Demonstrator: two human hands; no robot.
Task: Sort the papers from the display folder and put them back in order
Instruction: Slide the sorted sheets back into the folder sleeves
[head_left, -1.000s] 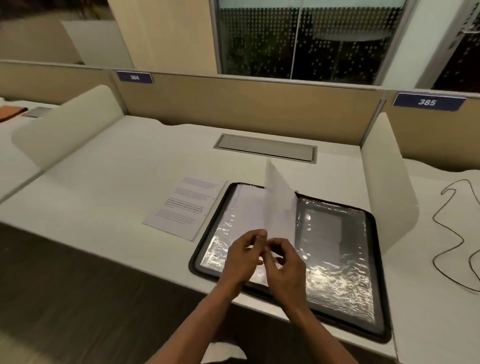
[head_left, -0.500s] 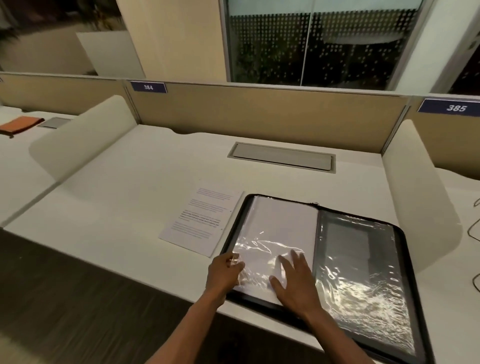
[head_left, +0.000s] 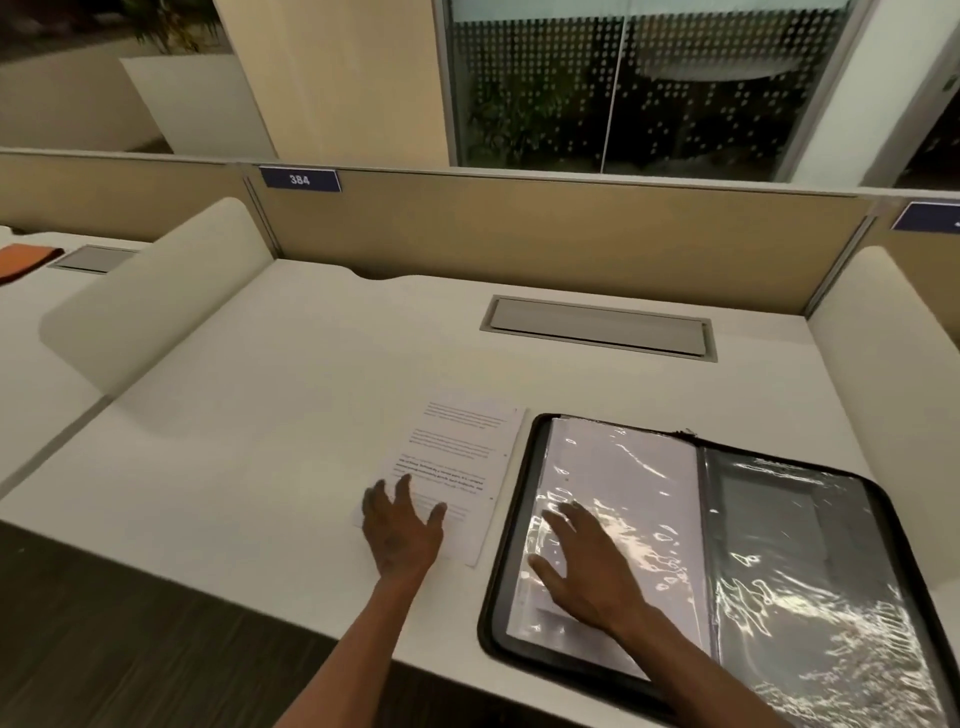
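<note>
While an orange item (head_left: 23, 260) lies on the neighbouring desk at far left, a white divider (head_left: 150, 301) rises beside the main desk (head_left: 249, 467). On the back panel sits a blue plate (head_left: 300, 180) reading 384. Near the front edge, a printed sheet (head_left: 462, 457) lies flat just left of the folder (head_left: 883, 499). The left hand (head_left: 402, 530) rests on the sheet's lower part, fingers spread and straight, gripping nothing. A grey hatch (head_left: 597, 328) is set into the desk farther back. The black-edged folder lies open, a white page in the clear sleeve (head_left: 623, 483) on its left side. The right hand (head_left: 587, 566) presses flat on that sleeve, fingers extended, grasping nothing. The folder's right side shows glossy crinkled plastic over dark backing.
</note>
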